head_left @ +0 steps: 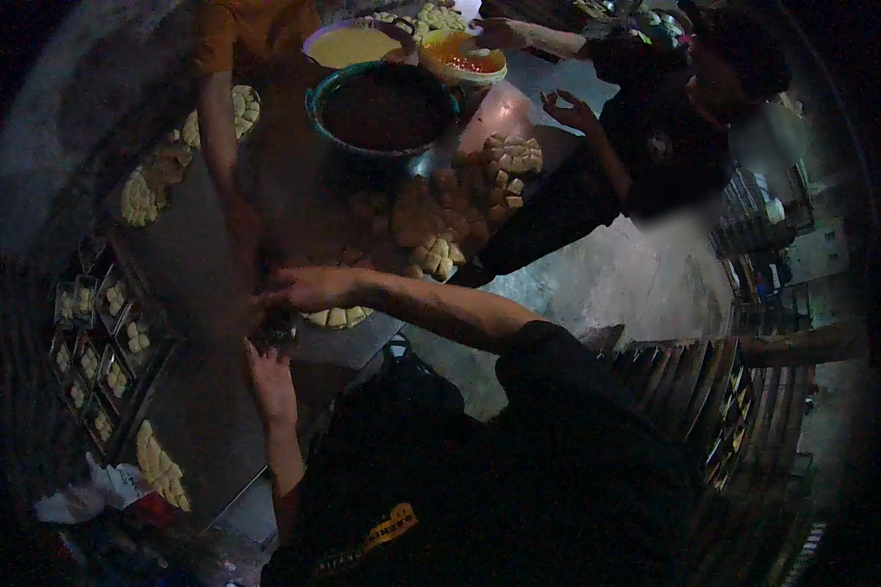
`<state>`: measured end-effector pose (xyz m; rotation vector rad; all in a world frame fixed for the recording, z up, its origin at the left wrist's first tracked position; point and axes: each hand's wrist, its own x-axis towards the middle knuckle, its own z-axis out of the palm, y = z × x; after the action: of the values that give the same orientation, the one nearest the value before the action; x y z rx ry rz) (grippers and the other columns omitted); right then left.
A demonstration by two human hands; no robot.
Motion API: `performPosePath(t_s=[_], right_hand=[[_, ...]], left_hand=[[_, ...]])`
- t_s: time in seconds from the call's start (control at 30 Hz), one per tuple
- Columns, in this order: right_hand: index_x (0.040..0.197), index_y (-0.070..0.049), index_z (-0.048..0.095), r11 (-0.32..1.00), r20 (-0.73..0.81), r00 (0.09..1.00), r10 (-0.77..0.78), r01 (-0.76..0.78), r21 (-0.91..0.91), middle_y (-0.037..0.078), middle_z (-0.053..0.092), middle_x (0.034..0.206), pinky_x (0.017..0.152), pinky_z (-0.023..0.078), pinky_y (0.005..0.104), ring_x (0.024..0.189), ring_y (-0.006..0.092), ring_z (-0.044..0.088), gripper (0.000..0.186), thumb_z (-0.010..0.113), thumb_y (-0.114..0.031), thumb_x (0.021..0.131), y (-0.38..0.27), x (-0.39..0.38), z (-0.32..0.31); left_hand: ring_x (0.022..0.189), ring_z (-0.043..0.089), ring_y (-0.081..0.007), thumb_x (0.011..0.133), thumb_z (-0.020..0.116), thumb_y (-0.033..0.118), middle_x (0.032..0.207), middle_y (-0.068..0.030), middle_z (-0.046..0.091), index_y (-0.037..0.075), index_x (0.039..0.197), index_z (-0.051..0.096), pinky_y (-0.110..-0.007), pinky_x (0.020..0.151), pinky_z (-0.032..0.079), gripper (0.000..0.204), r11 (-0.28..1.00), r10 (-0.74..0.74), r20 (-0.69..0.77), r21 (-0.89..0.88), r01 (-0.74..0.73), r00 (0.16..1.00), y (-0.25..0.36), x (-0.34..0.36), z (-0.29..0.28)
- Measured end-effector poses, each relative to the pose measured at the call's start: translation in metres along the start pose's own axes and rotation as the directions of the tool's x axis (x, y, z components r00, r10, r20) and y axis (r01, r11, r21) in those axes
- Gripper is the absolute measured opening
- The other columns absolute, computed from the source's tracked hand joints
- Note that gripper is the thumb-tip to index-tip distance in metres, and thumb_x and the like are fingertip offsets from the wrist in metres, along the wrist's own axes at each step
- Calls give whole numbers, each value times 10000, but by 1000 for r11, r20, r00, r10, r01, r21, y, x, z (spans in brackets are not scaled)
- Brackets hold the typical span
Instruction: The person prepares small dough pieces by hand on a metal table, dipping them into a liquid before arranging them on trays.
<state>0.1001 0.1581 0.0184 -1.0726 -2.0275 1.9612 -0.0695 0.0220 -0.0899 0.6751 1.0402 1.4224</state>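
Observation:
My left hand (272, 377) is bent around the near side of a small dark object (280, 331) whose kind I cannot make out. Over its far side, my right hand (313, 290) reaches across from the right with curled fingers. Light is poor here, so the fingertips blur into the dark. Just right of the object lies a round of pale dough cut into pieces (338, 317). Close beyond my right hand, a co-worker's bare forearm (223, 161) comes down from an orange sleeve, its hand mostly lost in shadow.
Dough portions (440, 210) spread over the dark table (206, 342). A green-rimmed tub (387, 149), a yellow-filled basin (352, 45) and an orange-red bowl (465, 64) stand far off. Dough-filled tins (90, 362) sit left. Another person (656, 137) works at far right.

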Motion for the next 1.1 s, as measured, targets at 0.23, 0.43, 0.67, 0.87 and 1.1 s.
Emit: performPosePath(t_s=[0.23, 0.43, 0.67, 0.87, 1.1], right_hand=[[1195, -7, 606, 912, -6, 950, -313, 298, -283, 173, 541, 1345, 1013, 419, 420, 1199, 305, 523, 370, 512, -294, 983, 40, 26, 32], [1220, -44, 606, 266, 20, 758, -652, 253, -930, 172, 584, 1281, 1009, 442, 401, 1166, 334, 544, 349, 543, -128, 887, 99, 54, 58], [1289, -75, 579, 720, 35, 834, -551, 497, -484, 148, 627, 1194, 885, 532, 414, 1046, 343, 635, 416, 643, -114, 880, 16, -39, 1], [1075, -39, 642, 833, -4, 860, -510, 493, -251, 115, 652, 1065, 759, 554, 358, 859, 258, 685, 198, 682, -55, 882, 4, -62, -20], [1026, -9, 675, 890, 26, 908, -418, 415, -190, 87, 656, 892, 647, 523, 284, 789, 161, 661, 179, 722, -64, 862, 27, -44, -37]], left_hand=[[1267, 480, -229, 1022, 495, 209, 1414, -146, 471, -17, 1433, 392, -360, 1045, 422, 480, 999, -32, -220, -33, 26, 975, -17, 0, -38], [1247, 490, -239, 1020, 490, 198, 1383, -141, 492, -34, 1379, 459, -363, 1036, 417, 429, 763, 164, -284, 643, 61, 945, 4, -19, 31], [1142, 589, -205, 965, 576, 155, 1256, -92, 598, 36, 1290, 546, -358, 960, 487, 346, 937, -207, -140, -312, 155, 968, -44, 4, -34], [1065, 638, -151, 920, 630, 38, 1168, -78, 659, 31, 1157, 626, -289, 885, 530, 237, 979, -57, -41, -200, 48, 998, 27, -7, 66], [977, 653, -157, 859, 723, 17, 1006, -61, 670, -8, 1047, 649, -310, 844, 570, 204, 730, 395, -2, 608, -312, 919, 28, -19, 95]])
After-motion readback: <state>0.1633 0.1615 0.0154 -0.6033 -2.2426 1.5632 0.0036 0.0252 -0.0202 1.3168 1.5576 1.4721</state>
